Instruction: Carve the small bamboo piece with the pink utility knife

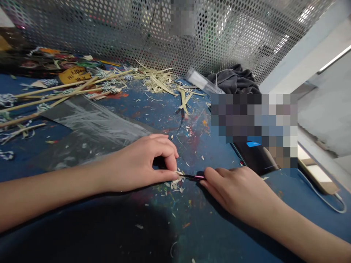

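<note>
My left hand (148, 157) rests low over the blue table, its thumb and index finger pinched together. A small pale strip or sliver seems to be between the fingertips, mostly hidden. My right hand (233, 186) is closed round a slim dark tool with a shiny pink part (199, 177), perhaps a small knife. The tool's thin dark end points left and reaches my left fingertips. Small pale shavings (177, 185) lie on the table just under that meeting point.
Several sticks wrapped with patterned cord (55, 87) lie at the left, beside a scratched dark sheet (101, 128). Pale strips (159, 78) are heaped at the back, before a perforated metal screen (131, 33). Dark cloth (237, 80), a phone (255, 157) and a white cable (326, 199) are right.
</note>
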The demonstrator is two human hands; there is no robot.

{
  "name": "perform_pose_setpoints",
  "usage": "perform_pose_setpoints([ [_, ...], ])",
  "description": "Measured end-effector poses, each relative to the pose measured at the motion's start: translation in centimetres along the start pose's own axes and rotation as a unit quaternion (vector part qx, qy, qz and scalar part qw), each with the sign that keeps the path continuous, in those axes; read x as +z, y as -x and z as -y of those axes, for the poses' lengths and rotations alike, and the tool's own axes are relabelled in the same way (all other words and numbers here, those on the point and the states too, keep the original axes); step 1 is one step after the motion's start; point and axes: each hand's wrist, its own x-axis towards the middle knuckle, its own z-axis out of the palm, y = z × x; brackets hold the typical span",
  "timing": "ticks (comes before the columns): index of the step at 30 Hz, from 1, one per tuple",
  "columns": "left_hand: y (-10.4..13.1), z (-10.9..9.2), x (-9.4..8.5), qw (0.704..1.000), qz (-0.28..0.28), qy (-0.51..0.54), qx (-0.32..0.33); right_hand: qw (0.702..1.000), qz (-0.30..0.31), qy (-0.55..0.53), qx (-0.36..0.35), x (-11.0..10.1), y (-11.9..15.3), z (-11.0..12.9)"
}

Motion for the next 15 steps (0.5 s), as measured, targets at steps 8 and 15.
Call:
perform_pose_setpoints([
  [8,0.16,0.03,-0.12,1.000,0.017,0.002,0.002,0.999,-0.025,-0.007,0.023,0.26,0.31,0.22],
  [15,0.31,-0.10,0.07,1.000,0.014,-0.001,-0.008,0.996,-0.085,-0.008,0.037,0.80,0.42,0.41],
])
